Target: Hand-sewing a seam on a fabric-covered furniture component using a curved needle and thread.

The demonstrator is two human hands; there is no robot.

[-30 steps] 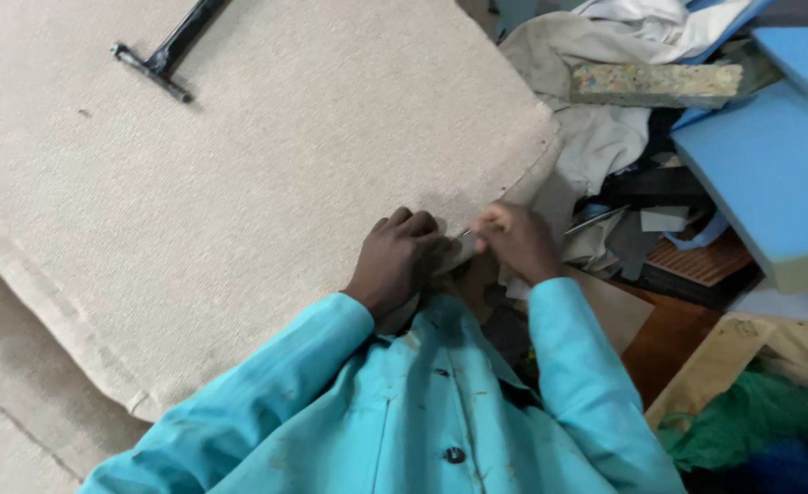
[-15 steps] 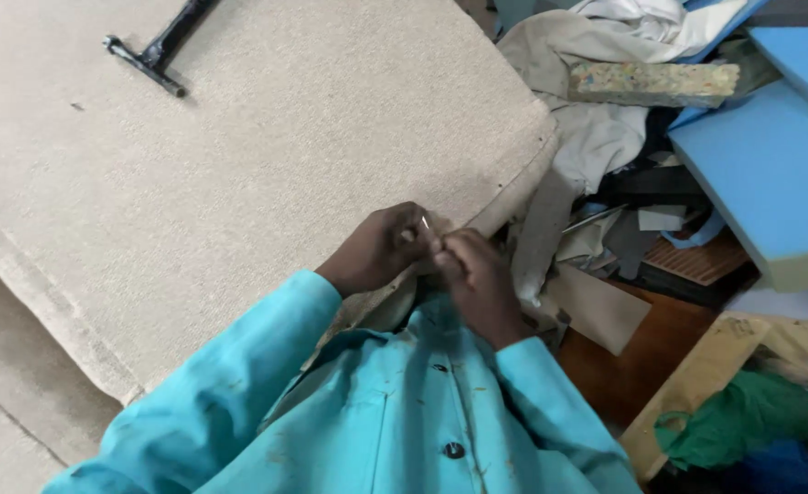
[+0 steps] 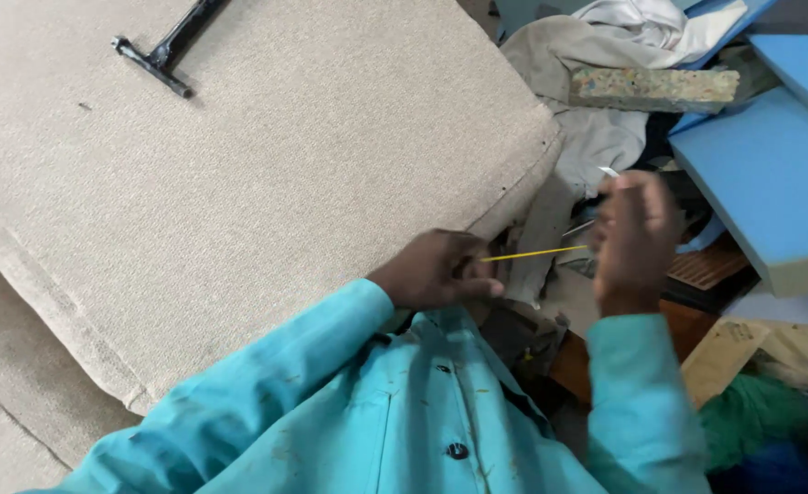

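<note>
You looked down over your turquoise shirt (image 3: 404, 430) at a large beige cushion (image 3: 239, 174), whose near corner lay just in front of your chest. Your left hand (image 3: 436, 270) rested at that corner, its fingers pinched closed on one end of a thin yellow thread (image 3: 532, 254). The thread ran taut to your right hand (image 3: 632, 238), raised and blurred, with its fingers closed on the other end and a small pale tip, too small to identify, showing above them. A black metal tool (image 3: 171, 46) lay on the far side of the cushion, well apart from both hands. To your right sat blue foam slabs (image 3: 770, 183), a grey cloth (image 3: 596, 119) and a speckled foam block (image 3: 651, 87).
</note>
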